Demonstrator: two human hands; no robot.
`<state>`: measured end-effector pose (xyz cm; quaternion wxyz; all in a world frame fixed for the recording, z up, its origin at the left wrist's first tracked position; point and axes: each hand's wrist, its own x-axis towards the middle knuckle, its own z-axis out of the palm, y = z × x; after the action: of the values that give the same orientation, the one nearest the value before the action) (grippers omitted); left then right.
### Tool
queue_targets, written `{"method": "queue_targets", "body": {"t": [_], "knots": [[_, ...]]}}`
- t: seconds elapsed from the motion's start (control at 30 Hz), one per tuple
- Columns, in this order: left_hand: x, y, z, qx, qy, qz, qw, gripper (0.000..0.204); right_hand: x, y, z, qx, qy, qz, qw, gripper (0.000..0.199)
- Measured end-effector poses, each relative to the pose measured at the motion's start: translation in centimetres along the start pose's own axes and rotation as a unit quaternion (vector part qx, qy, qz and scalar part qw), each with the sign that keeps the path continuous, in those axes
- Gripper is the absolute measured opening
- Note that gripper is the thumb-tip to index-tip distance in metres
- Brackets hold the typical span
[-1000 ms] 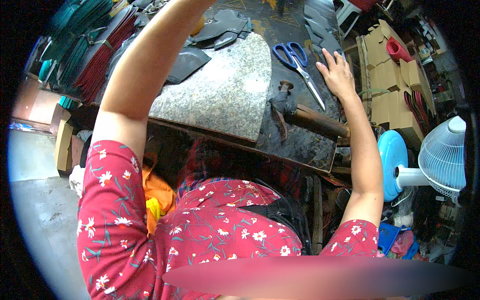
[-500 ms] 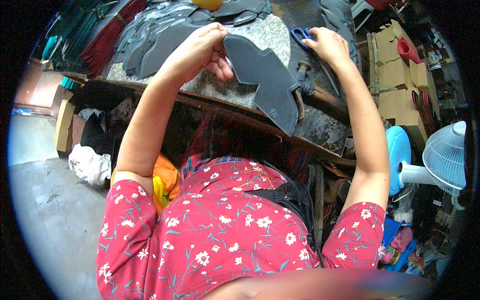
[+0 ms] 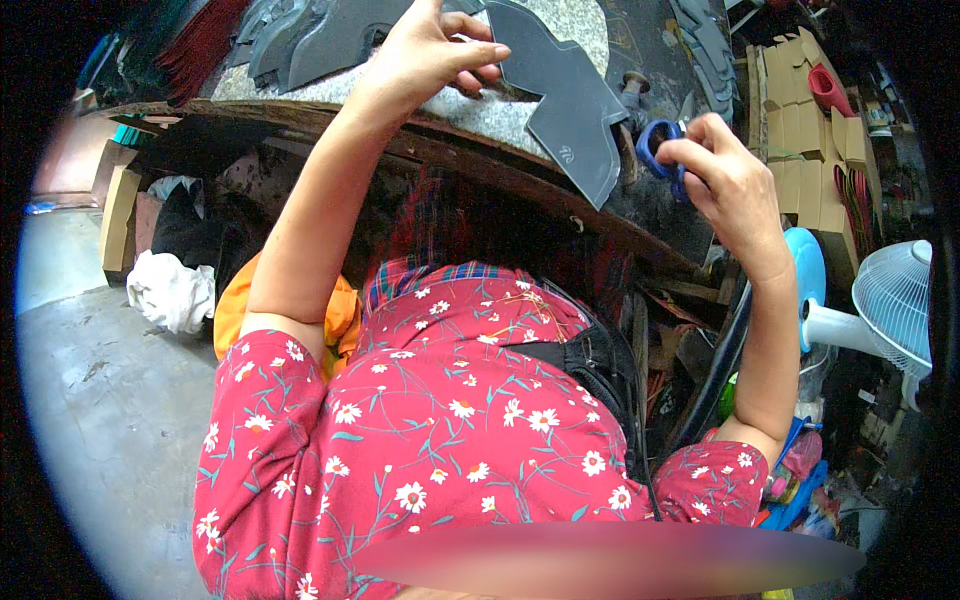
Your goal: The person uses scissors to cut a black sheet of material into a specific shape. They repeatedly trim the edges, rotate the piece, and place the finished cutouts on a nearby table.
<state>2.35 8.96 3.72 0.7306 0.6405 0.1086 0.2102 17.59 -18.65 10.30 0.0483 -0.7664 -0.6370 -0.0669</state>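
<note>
At the far edge of the view, my left hand (image 3: 440, 60) is at the upper left end of a dark grey cut-out sheet (image 3: 575, 95), its fingers closing on that end. The sheet has a stepped outline and a small light mark near its lower tip, which reaches the bench's front edge. My right hand (image 3: 725, 180) is raised over the bench's right end, fingers curled on the blue handle loops of scissors (image 3: 655, 150). The blades are mostly hidden. A hammer (image 3: 632, 85) lies between the sheet and the scissors.
Dark grey cut pieces (image 3: 290, 45) are piled at the bench's far left, on a speckled slab (image 3: 440, 110). More grey pieces (image 3: 700, 60) lie far right. Cardboard boxes (image 3: 795, 130) and a fan (image 3: 895, 310) stand right of the bench. White cloth (image 3: 172, 290) is at the left.
My right hand has drawn the scissors nearer to me and turned, with its fingers through the handles. The left hand and the sheet have shifted slightly; the view has shifted too.
</note>
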Motion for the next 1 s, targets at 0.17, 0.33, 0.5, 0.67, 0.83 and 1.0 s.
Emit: {"method": "queue_targets", "body": {"t": [0.17,0.33,0.5,0.67,0.83,1.0], "knots": [[0.6,-0.3,2.2,0.077,0.052,0.072,0.993,0.082,-1.4,1.4,0.5,0.188,0.005,0.105,0.977,0.02],[-0.4,0.5,4.4,-0.066,0.092,0.156,0.981,0.072,-1.0,0.8,1.0,0.078,0.011,0.283,0.956,0.028],[-2.2,1.7,3.7,-0.054,0.078,0.174,0.98,0.066,-0.9,1.0,1.4,0.005,-0.053,0.318,0.947,0.036],[-3.4,1.3,3.7,-0.173,0.091,0.132,0.972,0.059,-3.7,3.3,1.8,0.02,-0.041,0.338,0.94,0.036],[-3.2,0.9,3.5,-0.218,0.095,0.111,0.965,0.05,-5.3,3.5,1.4,0.232,-0.103,0.376,0.891,0.034],[-3.2,0.4,3.9,-0.232,0.049,0.076,0.969,0.045,-5.3,-0.9,1.3,0.56,0.048,0.231,0.794,0.043]]}}
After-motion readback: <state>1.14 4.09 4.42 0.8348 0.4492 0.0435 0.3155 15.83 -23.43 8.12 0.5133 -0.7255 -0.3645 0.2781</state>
